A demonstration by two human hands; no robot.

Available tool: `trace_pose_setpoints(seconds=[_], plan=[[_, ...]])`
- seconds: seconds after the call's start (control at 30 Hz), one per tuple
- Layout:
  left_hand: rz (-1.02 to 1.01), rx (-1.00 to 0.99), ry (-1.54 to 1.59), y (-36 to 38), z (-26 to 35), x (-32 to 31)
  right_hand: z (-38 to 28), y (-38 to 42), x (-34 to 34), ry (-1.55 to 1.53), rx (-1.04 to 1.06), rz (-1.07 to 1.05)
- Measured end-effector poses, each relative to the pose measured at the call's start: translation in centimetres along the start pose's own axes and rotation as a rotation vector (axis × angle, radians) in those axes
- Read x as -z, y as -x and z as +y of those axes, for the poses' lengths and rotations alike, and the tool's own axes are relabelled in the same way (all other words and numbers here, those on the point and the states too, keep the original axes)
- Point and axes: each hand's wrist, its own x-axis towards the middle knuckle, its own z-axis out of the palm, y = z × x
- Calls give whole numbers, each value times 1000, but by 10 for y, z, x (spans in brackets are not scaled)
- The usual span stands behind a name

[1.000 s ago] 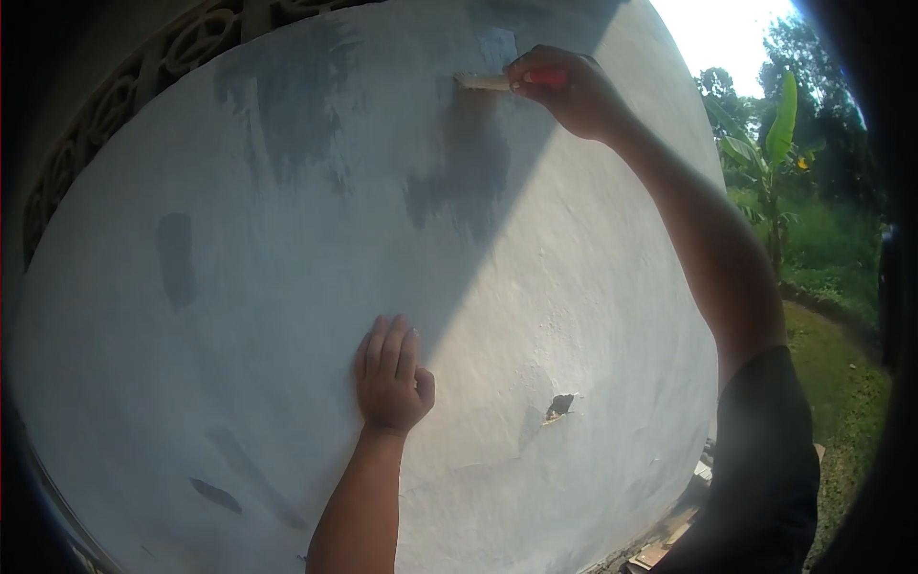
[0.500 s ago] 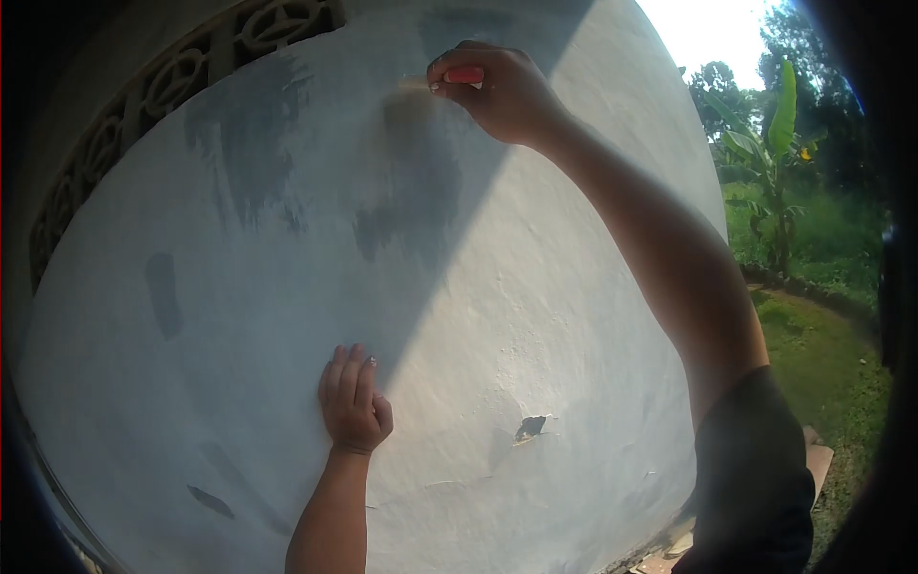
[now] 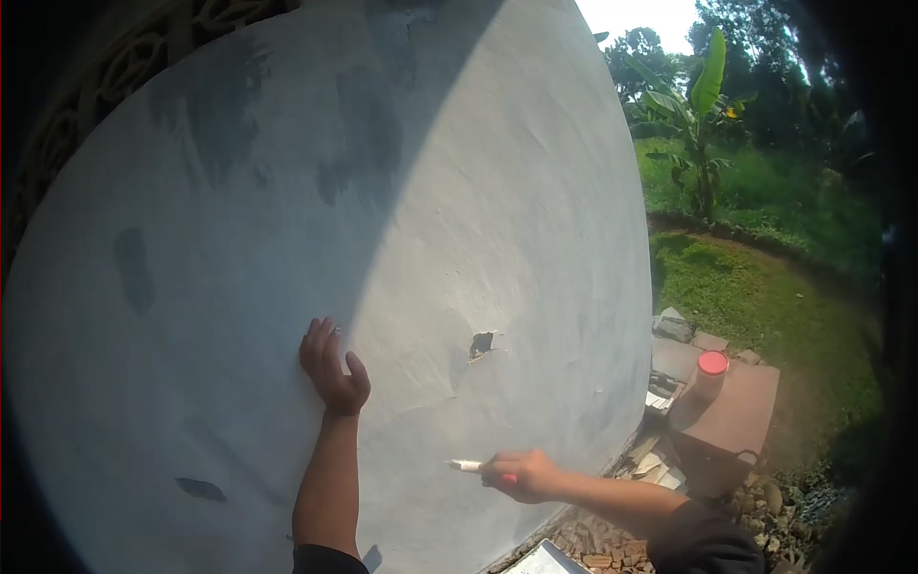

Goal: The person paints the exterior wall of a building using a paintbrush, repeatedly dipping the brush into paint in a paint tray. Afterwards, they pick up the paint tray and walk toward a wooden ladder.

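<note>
My left hand (image 3: 333, 375) rests against a pale plastered wall (image 3: 229, 364), its fingers stretched upward and the thumb apart. Low on the right, my right hand (image 3: 528, 476) is closed round the red handle of a paintbrush (image 3: 465, 466). The light-coloured bristle end points left, in front of the lower wall. Between and above the hands, a small chipped hole (image 3: 482, 345) breaks the plaster. Dark grey damp-looking patches (image 3: 218, 115) mark the upper wall, and a slanting shadow edge crosses it.
Patterned vent blocks (image 3: 134, 62) run along the wall's top left. Beyond the wall's right edge, a red-lidded container (image 3: 710, 375) stands on a brownish slab (image 3: 741, 421), near rubble (image 3: 765, 507). A white-rimmed object (image 3: 547, 560) shows at the bottom. Grass and a banana plant (image 3: 706, 124) lie farther back.
My right hand has come down from the upper wall to low on the right, still with the brush. The view has shifted right and down; my left hand stays on the wall.
</note>
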Motion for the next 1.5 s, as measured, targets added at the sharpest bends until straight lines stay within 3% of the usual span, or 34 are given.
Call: trace_pose_setpoints(seconds=[0.1, 0.13, 0.17, 0.2, 0.23, 0.27, 0.3, 0.33, 0.37, 0.43, 0.47, 0.53, 0.6, 0.73, 0.8, 0.83, 0.87, 0.9, 0.97, 1.0, 1.07, 1.13, 1.2, 1.27, 1.33, 1.47, 1.5], plan=[[-143, 143, 221, 150, 68, 43, -16, 81, -34, -172, -287, 245], [-246, 271, 309, 215, 100, 69, -23, 115, -47, -339, -595, 315], [-432, 445, 340, 285, 132, 103, -34, 149, -55, -500, -904, 388], [-686, 729, 410, 359, 167, 148, -48, 181, -59, -665, -1083, 518], [-1093, 901, 350, 468, 192, 199, -61, 218, -66, -747, -1198, 707], [-1106, 908, 387, 455, 194, 193, -71, 252, -76, -820, -1304, 899], [-1145, 1024, 450, 474, 206, 194, -82, 278, -82, -784, -1340, 907], [-1197, 1157, 506, 493, 224, 207, -99, 302, -85, -809, -1416, 1114], [-1264, 1307, 552, 509, 250, 233, -121, 322, -84, -814, -1501, 1322], [-1437, 1629, 597, 527, 302, 319, -140, 326, -88, -757, -1530, 1391], [-1546, 1774, 589, 529, 315, 372, -138, 340, -94, -712, -1488, 1309], [-1751, 2049, 493, 526, 322, 477, -130, 319, -97, -653, -1693, 1172], [-1867, 2333, 304, 507, 315, 551, -92, 353, -126, -694, -1730, 959], [-1789, 2915, -130, 507, 333, 574, -3, 396, -198, -520, -1809, 344], [-1271, 2675, -109, 533, 326, 479, 34, 421, -232, -448, -1798, 157], [-1150, 2583, 34, 542, 326, 434, 51, 446, -257, -369, -1792, 147], [-1246, 2401, 189, 566, 328, 403, 68, 470, -282, -282, -1781, 146], [-1293, 2368, 346, 607, 338, 381, 83, 489, -300, -290, -1817, 151], [-1469, 2410, 466, 664, 368, 338, 111, 526, -328, -148, -1655, 58], [-1567, 2442, 476, 692, 385, 324, 121, 547, -341, -147, -1680, 29], [-1732, 2535, 408, 753, 423, 313, 135, 590, -366, -297, -1854, 217], [-1873, 2390, 474, 832, 465, 324, 143, 611, -369, -288, -1932, 193], [-1786, 2423, 391, 906, 506, 330, 151, 638, -370, -460, -2029, 404], [-1701, 2533, 200, 879, 521, 272, 152, 653, -359, -519, -2081, 440], [-1439, 2646, 260, 916, 549, 265, 146, 678, -348, -603, -2151, 573], [-1559, 2789, 319, 967, 573, 260, 121, 713, -331, -570, -2200, 618], [-1673, 2644, 145, 977, 583, 265, 114, 716, -327, -573, -2198, 598]])
